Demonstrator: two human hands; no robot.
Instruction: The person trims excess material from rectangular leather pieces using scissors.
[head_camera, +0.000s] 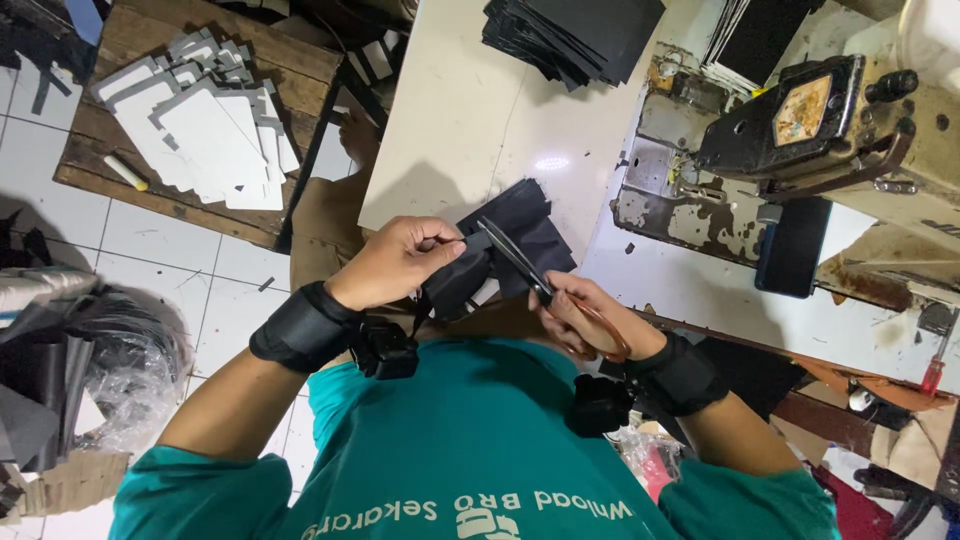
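Observation:
My left hand (398, 260) pinches a piece of black fabric (520, 240) at its upper edge, just above my lap at the front of the white table (450, 120). My right hand (585, 318) grips a pair of scissors (520, 262) with orange handles. Their dark blades point up and left across the fabric, close to my left fingertips. Both wrists wear black bands with small black devices strapped under them.
An old sewing machine (830, 120) stands on the right of the table, with a black phone (792, 245) beside it. Stacks of black sheets (570, 35) lie at the table's far end. Grey-white cut panels (200, 130) are piled on a wooden bench at left. A red screwdriver (935, 365) lies at right.

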